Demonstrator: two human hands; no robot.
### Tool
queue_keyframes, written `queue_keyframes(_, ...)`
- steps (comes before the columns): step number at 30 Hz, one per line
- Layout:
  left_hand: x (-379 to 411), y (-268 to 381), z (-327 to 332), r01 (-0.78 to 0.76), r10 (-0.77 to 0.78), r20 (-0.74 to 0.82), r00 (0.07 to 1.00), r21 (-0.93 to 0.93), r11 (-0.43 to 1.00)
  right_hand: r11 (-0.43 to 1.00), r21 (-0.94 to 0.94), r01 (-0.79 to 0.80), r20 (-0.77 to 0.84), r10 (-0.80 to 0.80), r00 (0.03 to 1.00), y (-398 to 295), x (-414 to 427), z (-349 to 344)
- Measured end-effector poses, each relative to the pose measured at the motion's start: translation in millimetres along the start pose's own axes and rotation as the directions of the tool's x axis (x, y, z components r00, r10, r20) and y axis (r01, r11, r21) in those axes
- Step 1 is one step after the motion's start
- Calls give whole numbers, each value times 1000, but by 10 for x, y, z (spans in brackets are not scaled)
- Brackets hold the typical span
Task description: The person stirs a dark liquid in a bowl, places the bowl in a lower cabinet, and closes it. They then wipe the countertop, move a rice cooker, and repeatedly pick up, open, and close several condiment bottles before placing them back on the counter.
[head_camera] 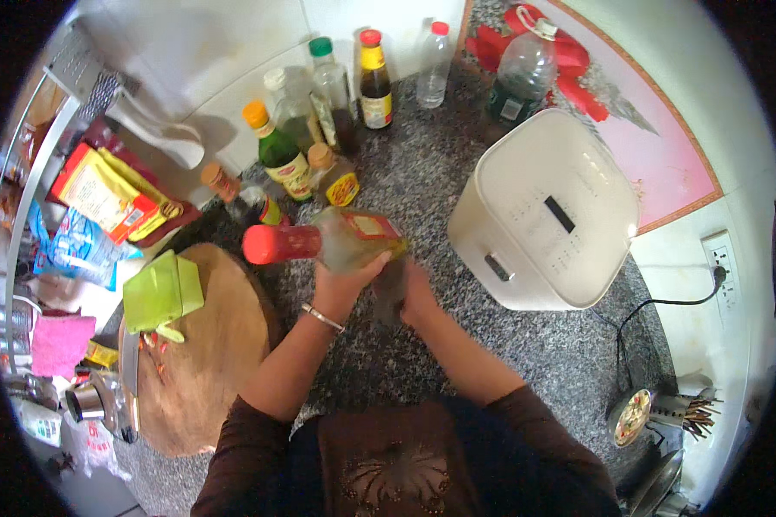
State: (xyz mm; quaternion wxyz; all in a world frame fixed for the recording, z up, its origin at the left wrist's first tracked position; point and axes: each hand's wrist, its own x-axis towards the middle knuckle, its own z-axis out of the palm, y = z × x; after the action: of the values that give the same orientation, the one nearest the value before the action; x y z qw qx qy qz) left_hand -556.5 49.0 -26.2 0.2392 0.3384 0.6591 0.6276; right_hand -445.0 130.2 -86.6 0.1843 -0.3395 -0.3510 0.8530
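My left hand (346,281) is closed around a glass bottle (355,239) with a red cap and a red label, tilted so its cap points left. Close on its right, my right hand (420,294) is at a dark, blurred object (390,291); what that is, and how firmly the fingers hold it, I cannot tell. Beyond the red-capped bottle stand a small jar with an orange-brown lid (336,178), a green glass bottle with an orange cap (281,158) and a bottle with a brown top (242,194).
A round wooden chopping board (213,362) at left bears a green plastic container (161,291), a knife (129,365) and red bits. A white rice cooker (549,213) stands at right. Several bottles line the wall, among them a sauce bottle (375,84). A bowl of food (630,417) is lower right.
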Motion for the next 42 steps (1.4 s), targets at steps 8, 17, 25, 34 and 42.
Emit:
queue_keyframes(8, 1361, -125, 741, -136, 131, -50, 990, -98, 986, -23, -950, 312, 197, -819, 539, -141, 394, -168)
queue_keyframes(17, 2324, -425, 1172, -62, 114, -210, 971, 241, 969, -152, -941, 302, 315, -720, 618, -241, 708, -115)
queue_keyframes(25, 2844, -668, 1282, -106, 153, -201, 967, 229, 968, -80, -968, 237, 224, -700, 678, -264, 1012, -19)
queue_keyframes(34, 3027, -653, 1342, -70, 150, -240, 959, 313, 947, 192, -979, 63, -140, -869, 475, -674, 1798, 141)
queue_keyframes(42, 2844, -717, 1445, 30, 44, -311, 949, 229, 973, -49, -999, 23, 51, -719, 693, -571, 1263, 36)
